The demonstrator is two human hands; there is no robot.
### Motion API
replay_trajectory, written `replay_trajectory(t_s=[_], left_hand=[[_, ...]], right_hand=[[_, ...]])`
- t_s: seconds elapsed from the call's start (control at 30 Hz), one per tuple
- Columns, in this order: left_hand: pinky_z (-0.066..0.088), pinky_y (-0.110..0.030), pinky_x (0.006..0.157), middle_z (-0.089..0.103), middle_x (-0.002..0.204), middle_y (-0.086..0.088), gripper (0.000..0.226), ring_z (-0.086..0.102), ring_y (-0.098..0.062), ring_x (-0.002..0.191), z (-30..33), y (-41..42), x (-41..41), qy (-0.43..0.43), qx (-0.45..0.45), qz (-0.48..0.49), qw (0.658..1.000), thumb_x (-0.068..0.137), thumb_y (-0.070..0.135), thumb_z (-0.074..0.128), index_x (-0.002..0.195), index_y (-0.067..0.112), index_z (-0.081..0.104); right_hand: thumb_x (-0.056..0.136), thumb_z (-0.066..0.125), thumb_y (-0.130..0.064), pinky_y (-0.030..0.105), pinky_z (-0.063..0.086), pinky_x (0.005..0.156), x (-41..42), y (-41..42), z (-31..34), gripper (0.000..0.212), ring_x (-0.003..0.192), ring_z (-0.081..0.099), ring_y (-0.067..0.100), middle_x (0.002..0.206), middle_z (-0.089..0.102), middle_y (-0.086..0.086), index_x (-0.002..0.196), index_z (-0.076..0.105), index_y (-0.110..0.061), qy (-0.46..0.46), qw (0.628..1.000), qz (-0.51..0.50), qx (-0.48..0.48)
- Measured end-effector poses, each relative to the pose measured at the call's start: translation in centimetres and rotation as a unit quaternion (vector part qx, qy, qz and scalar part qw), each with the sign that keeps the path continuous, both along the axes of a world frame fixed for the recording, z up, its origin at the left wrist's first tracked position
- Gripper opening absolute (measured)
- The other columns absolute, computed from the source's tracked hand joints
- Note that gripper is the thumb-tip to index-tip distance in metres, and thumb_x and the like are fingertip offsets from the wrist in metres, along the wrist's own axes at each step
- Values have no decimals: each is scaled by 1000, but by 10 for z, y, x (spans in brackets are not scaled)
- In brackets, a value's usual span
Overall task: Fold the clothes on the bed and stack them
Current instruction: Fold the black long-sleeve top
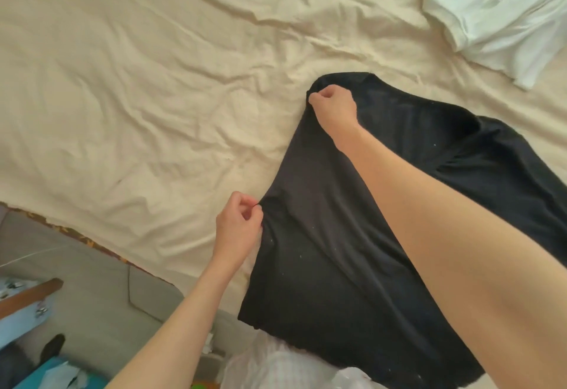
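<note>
The task looks to be at an early stage. A black garment of thin soft fabric [352, 235] lies spread on the wrinkled cream bed sheet [138, 82], on the right side of the view, with its near part hanging toward the bed edge. The left hand [237, 229] pinches the left edge of this black garment between thumb and curled fingers. The right hand [333, 109] is farther up the bed, with its fingers curled around the far corner of the same edge, so the cloth is held along one side. I judge that the person is straightening it or starting the first fold; no clean fold is visible in it yet.

At the top right corner a white crumpled garment [497, 14] lies on the sheet, well apart from the black one, and it seems not folded. No stack of finished clothes shows on the bed. A pale striped cloth [276, 364] appears at the bottom edge, but it is blurred and I cannot tell what it is.

So almost all remains: folding the black piece, the white piece, and stacking them.
</note>
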State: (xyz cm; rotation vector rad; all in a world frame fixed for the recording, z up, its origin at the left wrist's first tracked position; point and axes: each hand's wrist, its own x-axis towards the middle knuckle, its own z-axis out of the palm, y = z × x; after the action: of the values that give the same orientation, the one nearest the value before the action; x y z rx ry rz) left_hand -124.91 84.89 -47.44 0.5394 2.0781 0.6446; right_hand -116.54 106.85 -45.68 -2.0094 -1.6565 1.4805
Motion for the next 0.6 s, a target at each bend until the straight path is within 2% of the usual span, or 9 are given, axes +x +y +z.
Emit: replay_trajectory(t_s=[0.03, 0.1, 0.13, 0.2, 0.27, 0.33, 0.4, 0.5, 0.6], left_hand=[[52, -20, 63, 63, 84, -2, 15, 63, -12, 73, 0, 2, -4, -13, -16, 11, 1000, 90, 13, 56, 81, 23, 50], [49, -13, 53, 64, 81, -6, 14, 61, -8, 61, -1, 7, -9, -36, -45, 21, 998, 89, 10, 56, 82, 21, 52], [50, -15, 53, 64, 81, -7, 13, 61, -8, 59, 1, 9, -10, -40, -58, 15, 997, 89, 10, 55, 82, 20, 52], [56, -30, 68, 63, 82, -5, 8, 63, -14, 68, 4, 14, -9, -13, -63, -20, 998, 88, 10, 54, 87, 17, 52], [53, -37, 79, 58, 91, 2, 11, 60, -16, 82, 7, 17, -5, 55, -24, -86, 994, 89, 16, 53, 99, 19, 49], [48, -27, 83, 49, 106, 13, 25, 54, -7, 94, 10, 19, 4, 109, 45, -149, 982, 91, 24, 53, 115, 23, 46], [42, -16, 84, 38, 113, 20, 37, 46, 0, 102, 11, 22, 11, 130, 89, -203, 966, 92, 30, 53, 128, 27, 41], [45, -21, 85, 47, 116, 11, 43, 52, -8, 102, 4, 30, 12, 109, 64, -227, 966, 94, 17, 51, 134, 27, 40], [49, -34, 80, 52, 111, -5, 43, 55, -22, 95, 8, 38, 9, 139, 31, -237, 961, 90, 5, 49, 131, 20, 47]], right_hand=[[88, 48, -16, 25, 31, 55, 1, 4, 0, 16, 60, 37, 11, 64, 41, -4, 72, 51, -15, 26, 998, -53, -28], [87, 50, -15, 25, 26, 56, 5, 12, 1, 13, 61, 33, 12, 65, 36, -3, 88, 61, -7, 62, 983, -143, -93], [87, 52, -15, 25, 26, 55, 8, 13, 1, 14, 61, 33, 12, 66, 37, -2, 94, 61, -7, 73, 975, -169, -122], [89, 53, -15, 24, 29, 53, 12, 15, -1, 5, 60, 37, 12, 67, 42, -3, 85, 56, -15, 75, 973, -165, -145], [91, 52, -14, 22, 32, 53, 13, 16, -5, 13, 65, 43, 10, 72, 48, -4, 80, 55, -21, 74, 981, -124, -128], [92, 52, -11, 20, 34, 55, 12, 18, -6, 18, 69, 47, 8, 76, 53, -5, 80, 59, -23, 98, 985, -94, -109], [92, 52, -6, 22, 42, 59, 10, 22, -6, 20, 74, 53, 10, 81, 59, -3, 81, 61, -21, 152, 975, -99, -131], [92, 55, -2, 30, 53, 79, 11, 24, -4, 15, 91, 64, 18, 94, 67, 2, 89, 60, -15, 242, 943, -139, -183], [95, 49, -6, 29, 52, 85, 23, 17, -1, 15, 101, 63, 15, 107, 65, -2, 103, 57, -15, 213, 959, -126, -136]])
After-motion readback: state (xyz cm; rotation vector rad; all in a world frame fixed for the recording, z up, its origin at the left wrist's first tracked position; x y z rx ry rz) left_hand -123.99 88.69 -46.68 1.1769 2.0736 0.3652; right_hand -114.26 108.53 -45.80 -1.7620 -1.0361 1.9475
